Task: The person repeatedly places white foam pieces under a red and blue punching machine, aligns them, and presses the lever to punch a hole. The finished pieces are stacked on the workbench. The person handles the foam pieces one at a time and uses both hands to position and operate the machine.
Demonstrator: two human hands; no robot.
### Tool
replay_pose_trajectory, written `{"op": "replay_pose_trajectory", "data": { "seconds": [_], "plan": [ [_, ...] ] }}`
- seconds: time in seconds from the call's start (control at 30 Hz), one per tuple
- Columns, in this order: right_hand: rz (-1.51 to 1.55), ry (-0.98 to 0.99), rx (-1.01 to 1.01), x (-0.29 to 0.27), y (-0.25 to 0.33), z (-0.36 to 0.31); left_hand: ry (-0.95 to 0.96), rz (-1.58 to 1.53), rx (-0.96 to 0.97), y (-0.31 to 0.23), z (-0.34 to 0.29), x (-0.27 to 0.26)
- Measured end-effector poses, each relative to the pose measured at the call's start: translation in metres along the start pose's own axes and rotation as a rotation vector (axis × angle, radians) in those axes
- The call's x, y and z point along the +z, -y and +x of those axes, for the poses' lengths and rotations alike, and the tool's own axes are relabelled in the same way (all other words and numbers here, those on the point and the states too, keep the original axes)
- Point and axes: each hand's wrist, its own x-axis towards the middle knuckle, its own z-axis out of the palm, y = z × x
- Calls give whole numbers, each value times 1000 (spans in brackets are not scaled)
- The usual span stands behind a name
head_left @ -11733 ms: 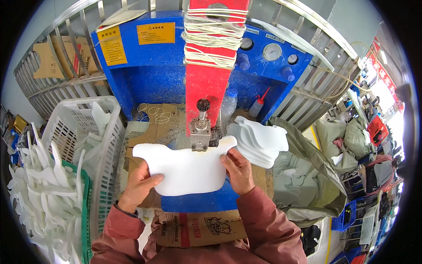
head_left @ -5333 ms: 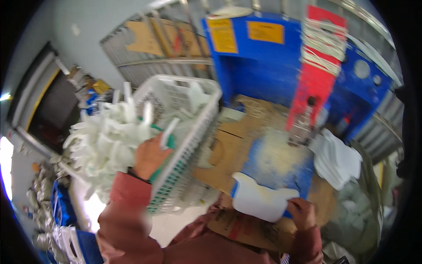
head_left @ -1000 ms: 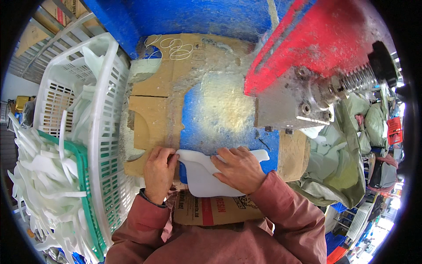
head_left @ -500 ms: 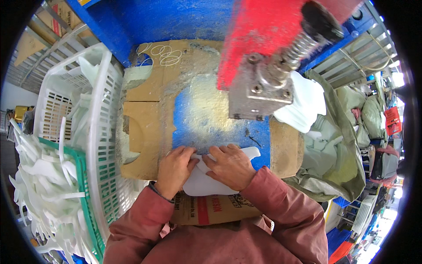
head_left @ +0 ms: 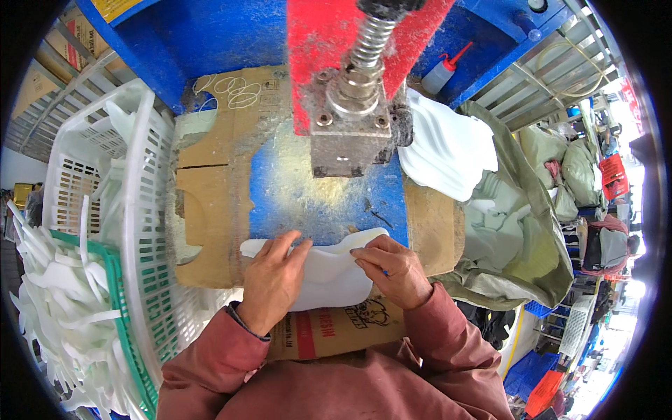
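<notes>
A smooth white plastic piece (head_left: 329, 276) with a wavy far edge lies in front of me, over the near edge of the work surface. Across its left part rests my left hand (head_left: 274, 280), fingers stretched out and slightly apart on top. My right hand (head_left: 395, 271) pinches the right end of the piece between thumb and fingertips. Beyond my hands, a steel block (head_left: 350, 147) with a spring above it hangs from a red machine arm (head_left: 308, 63). Under it is a blue board (head_left: 280, 203) dusted with pale powder.
A white crate (head_left: 143, 182) and a green crate (head_left: 115, 294) heaped with white offcuts stand at left. Stacked white pieces (head_left: 448, 147) lie on the right, beside an open sack (head_left: 542, 245). A red-tipped bottle (head_left: 439, 75) stands behind them. Cardboard (head_left: 210, 196) covers the surface.
My hands have moved apart, the right one shifting to the right end of the white piece. More of the piece shows between them. The view has turned, bringing the bottle into sight.
</notes>
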Motion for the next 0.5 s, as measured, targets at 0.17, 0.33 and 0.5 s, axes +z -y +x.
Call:
{"op": "replay_pose_trajectory", "data": {
  "seconds": [0.17,0.33,0.5],
  "plan": [
    [-50,-44,-24,1,-9,9,62,-35,-17,2,0,9],
    [-60,-66,105,10,-17,20,19,0,-17,3,-3,17],
    [-114,-63,61,15,-22,24,-32,8,-38,-1,-5,22]
  ]
}}
